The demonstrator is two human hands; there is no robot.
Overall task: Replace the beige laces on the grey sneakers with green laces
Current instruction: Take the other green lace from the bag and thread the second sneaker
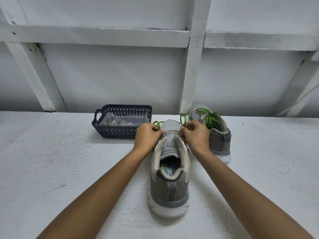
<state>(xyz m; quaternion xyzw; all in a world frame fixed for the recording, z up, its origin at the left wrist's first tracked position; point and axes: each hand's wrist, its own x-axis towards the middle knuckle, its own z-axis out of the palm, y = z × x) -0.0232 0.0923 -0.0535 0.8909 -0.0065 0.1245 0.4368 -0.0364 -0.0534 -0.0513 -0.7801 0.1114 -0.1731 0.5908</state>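
Left hand (148, 133) and right hand (193, 133) each pinch a green lace (183, 120) end at the near sneaker's (170, 171) toe eyelets; the far sneaker (214, 130), already laced green, sits right.

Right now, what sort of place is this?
Probably a bare utility or storage space: a rough white-painted ledge as the work surface, a white panelled wall with exposed framing, and a dark blue plastic basket holding clear bags.

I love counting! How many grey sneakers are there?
2. The near grey mesh sneaker stands centre, heel toward us; the far grey mesh sneaker sits beyond the right hand.
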